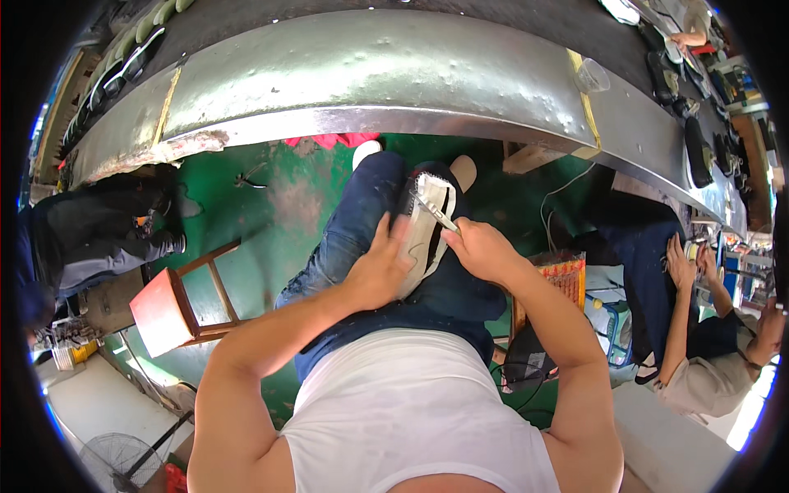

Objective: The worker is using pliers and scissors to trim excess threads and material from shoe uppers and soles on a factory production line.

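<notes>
On my lap lies a pale shoe upper with a dark lengthwise opening and a rough, toothed edge at its far end. My left hand is against its left side, fingers partly smeared by motion, and appears to grip it. In my closed right hand is a pair of metal pincers, slanting toward the far left across the shoe upper. The pincers' jaws are near the upper's left edge; whether they bite on it, I cannot tell.
Ahead runs a metal-edged workbench, with shoes along its right part and a clear plastic cup. A red-topped stool stands left on the green floor. Co-workers sit both sides; one's hands show at right.
</notes>
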`<control>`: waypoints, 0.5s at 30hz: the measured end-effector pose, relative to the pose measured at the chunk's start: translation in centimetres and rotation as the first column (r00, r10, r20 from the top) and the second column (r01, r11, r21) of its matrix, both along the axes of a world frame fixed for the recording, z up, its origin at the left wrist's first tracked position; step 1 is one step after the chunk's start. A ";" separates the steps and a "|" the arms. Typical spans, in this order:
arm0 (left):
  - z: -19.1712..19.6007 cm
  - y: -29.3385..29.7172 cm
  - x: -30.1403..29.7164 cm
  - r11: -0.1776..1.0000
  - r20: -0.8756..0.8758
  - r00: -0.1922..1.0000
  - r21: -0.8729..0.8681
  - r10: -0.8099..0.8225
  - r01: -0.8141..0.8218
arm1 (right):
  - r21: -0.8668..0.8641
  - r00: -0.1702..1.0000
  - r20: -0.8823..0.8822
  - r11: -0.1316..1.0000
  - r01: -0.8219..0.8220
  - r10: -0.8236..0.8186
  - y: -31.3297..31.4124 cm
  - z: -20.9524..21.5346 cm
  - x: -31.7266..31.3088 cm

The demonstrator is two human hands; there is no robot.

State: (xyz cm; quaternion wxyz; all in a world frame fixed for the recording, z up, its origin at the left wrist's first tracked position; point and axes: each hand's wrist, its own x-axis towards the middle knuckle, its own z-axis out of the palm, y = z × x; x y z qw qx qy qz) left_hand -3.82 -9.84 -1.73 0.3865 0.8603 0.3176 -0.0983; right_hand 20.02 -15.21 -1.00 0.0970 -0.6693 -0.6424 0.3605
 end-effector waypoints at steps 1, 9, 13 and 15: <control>-3.3 -1.3 -1.5 0.952 0.120 0.947 -0.103 0.299 -0.287 | -0.002 1.000 -0.005 1.000 0.004 -0.004 -0.3 0.1 -0.5; -3.5 -1.0 -1.5 0.760 0.106 0.816 -0.447 0.568 -0.471 | 0.155 0.980 -0.201 0.988 0.025 0.006 -3.2 -0.1 -2.8; -4.0 -1.2 -1.6 0.827 0.211 0.828 -0.365 0.520 -0.427 | -0.056 0.996 -0.045 0.996 -0.073 0.070 -3.4 -0.6 -2.7; -2.3 -1.0 -1.4 0.809 0.117 0.862 -0.426 0.493 -0.405 | -0.124 0.992 -0.123 0.992 -0.033 0.018 -3.3 -0.4 -2.0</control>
